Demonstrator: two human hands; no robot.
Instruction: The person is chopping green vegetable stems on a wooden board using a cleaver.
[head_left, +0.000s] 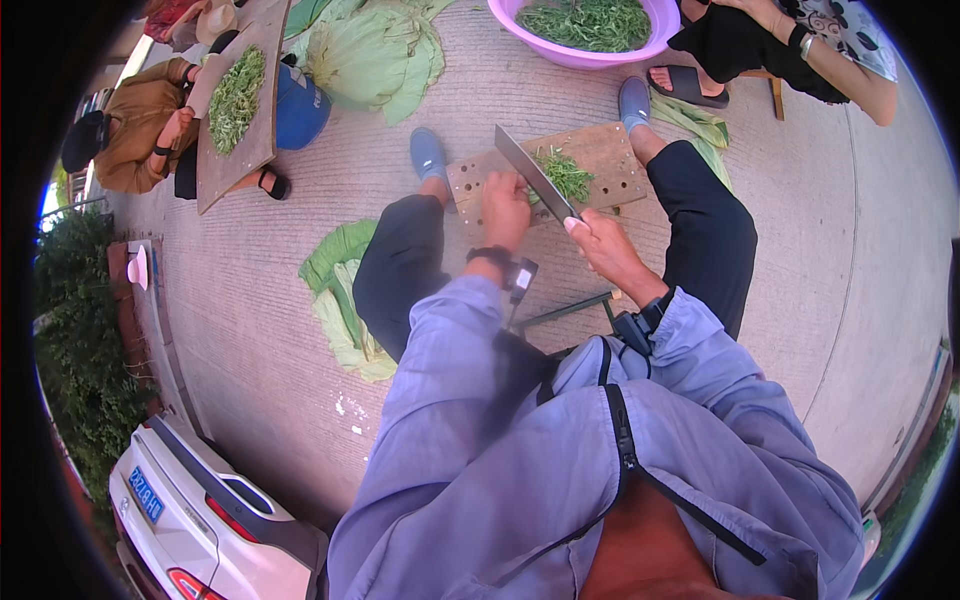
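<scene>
My right hand (611, 244) is closed round the handle of a cleaver (529, 169). Its long blade slants up and to the left, over a wooden board (621, 161) with round holes. Shredded leafy greens (564, 176) lie in a small heap on the board, right of the blade. To the left of the blade, my left hand (504, 210) rests at the board with its fingers curled in on some greens, of which a little shows beside the fingertips. The blade hides part of what lies between both hands.
Large cabbage leaves (341, 292) lie on the concrete by my left leg. Ahead stands a pink basin (581, 56) of cut greens. At the left, a person (142, 127) works at a wooden board (259, 142) near a blue bucket (300, 109). Another person's arm (832, 64) shows at right.
</scene>
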